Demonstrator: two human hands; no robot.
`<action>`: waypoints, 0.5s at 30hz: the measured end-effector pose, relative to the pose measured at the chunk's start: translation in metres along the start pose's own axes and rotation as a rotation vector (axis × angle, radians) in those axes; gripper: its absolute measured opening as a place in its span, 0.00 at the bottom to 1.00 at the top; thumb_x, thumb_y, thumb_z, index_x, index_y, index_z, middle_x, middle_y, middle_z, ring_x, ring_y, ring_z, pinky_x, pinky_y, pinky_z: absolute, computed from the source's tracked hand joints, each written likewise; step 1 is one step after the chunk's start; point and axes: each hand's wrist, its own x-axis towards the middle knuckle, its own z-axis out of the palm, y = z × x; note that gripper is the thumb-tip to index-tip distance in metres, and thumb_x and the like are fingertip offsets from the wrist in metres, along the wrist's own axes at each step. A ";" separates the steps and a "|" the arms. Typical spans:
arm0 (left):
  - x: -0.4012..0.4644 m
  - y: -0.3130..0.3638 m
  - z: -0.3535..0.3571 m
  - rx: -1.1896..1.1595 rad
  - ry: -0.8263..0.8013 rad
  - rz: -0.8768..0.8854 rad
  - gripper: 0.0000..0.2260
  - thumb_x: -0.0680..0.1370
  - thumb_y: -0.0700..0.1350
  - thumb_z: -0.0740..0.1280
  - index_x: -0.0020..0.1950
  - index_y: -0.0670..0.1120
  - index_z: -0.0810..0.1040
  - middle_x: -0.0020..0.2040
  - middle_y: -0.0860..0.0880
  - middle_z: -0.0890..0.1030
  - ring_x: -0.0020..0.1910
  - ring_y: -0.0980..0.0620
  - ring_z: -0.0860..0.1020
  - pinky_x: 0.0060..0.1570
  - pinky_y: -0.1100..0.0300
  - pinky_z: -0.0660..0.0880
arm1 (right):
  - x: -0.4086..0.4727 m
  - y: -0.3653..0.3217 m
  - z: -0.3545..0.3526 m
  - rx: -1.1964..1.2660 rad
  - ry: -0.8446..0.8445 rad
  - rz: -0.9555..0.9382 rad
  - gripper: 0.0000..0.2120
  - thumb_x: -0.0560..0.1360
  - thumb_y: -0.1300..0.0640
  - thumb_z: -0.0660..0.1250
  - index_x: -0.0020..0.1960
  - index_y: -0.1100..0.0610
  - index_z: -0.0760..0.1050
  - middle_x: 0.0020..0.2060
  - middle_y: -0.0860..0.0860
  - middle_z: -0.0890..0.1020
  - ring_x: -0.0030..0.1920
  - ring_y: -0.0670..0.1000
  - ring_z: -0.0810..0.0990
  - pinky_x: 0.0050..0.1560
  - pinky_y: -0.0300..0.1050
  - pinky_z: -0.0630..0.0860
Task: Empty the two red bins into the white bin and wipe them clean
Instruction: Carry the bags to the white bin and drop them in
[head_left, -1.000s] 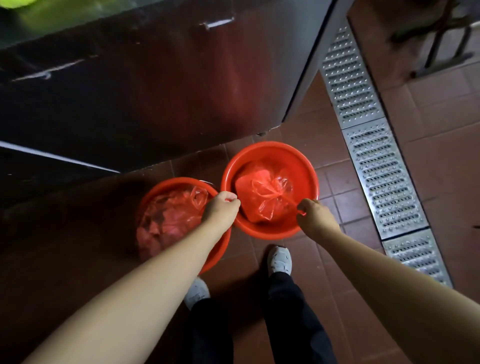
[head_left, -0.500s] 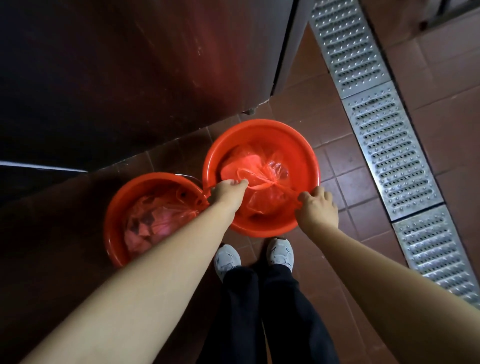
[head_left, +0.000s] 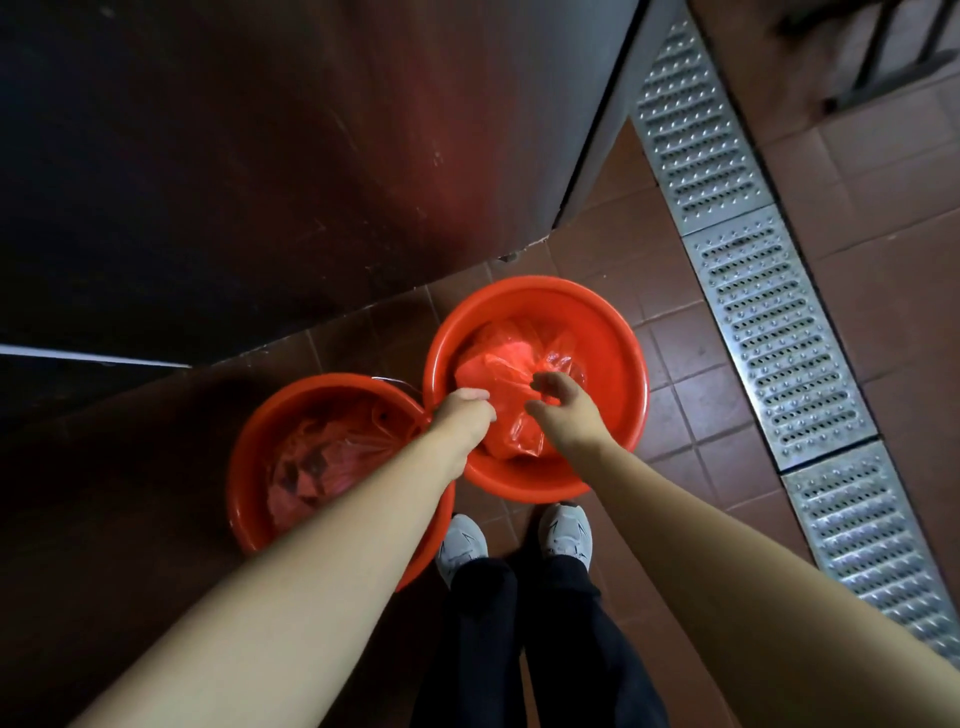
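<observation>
Two round red bins stand side by side on the brown tiled floor in front of my feet. The right bin (head_left: 621, 353) holds a knotted red plastic bag (head_left: 506, 358). Crumpled red plastic (head_left: 322, 457) fills the left bin (head_left: 247, 467). My left hand (head_left: 465, 413) is curled in a fist on the bag's left edge, at the right bin's left rim. Over the top of that bag is my right hand (head_left: 563, 410), fingers bent and thumb spread apart, with no firm hold visible.
A dark steel cabinet (head_left: 311, 156) rises directly behind the bins. A perforated metal drain grate (head_left: 769, 322) runs diagonally across the floor on the right. My white shoes (head_left: 566, 530) stand just below the right bin.
My right hand has let go of the right bin's near rim and moved inward over the bag. My left hand stayed at the bag's left edge. The view shifted slightly.
</observation>
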 end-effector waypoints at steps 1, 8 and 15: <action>0.004 -0.001 0.000 0.004 -0.002 0.001 0.22 0.76 0.36 0.65 0.69 0.48 0.74 0.66 0.43 0.75 0.64 0.45 0.74 0.67 0.50 0.70 | 0.004 0.000 0.006 0.012 -0.023 0.007 0.24 0.75 0.62 0.66 0.70 0.52 0.73 0.63 0.48 0.78 0.61 0.53 0.79 0.62 0.47 0.75; 0.031 -0.003 0.006 -0.011 -0.102 -0.036 0.27 0.74 0.37 0.64 0.74 0.50 0.69 0.67 0.45 0.73 0.65 0.45 0.71 0.67 0.52 0.69 | 0.033 0.024 0.041 -0.298 -0.082 -0.062 0.34 0.75 0.59 0.66 0.79 0.50 0.61 0.72 0.52 0.73 0.70 0.55 0.73 0.62 0.38 0.66; 0.028 -0.028 -0.006 0.032 -0.032 0.031 0.17 0.74 0.36 0.65 0.63 0.44 0.78 0.57 0.44 0.81 0.58 0.46 0.78 0.61 0.55 0.74 | 0.031 0.025 0.040 -0.420 0.041 -0.002 0.06 0.74 0.54 0.68 0.50 0.52 0.78 0.47 0.55 0.84 0.52 0.58 0.81 0.45 0.41 0.69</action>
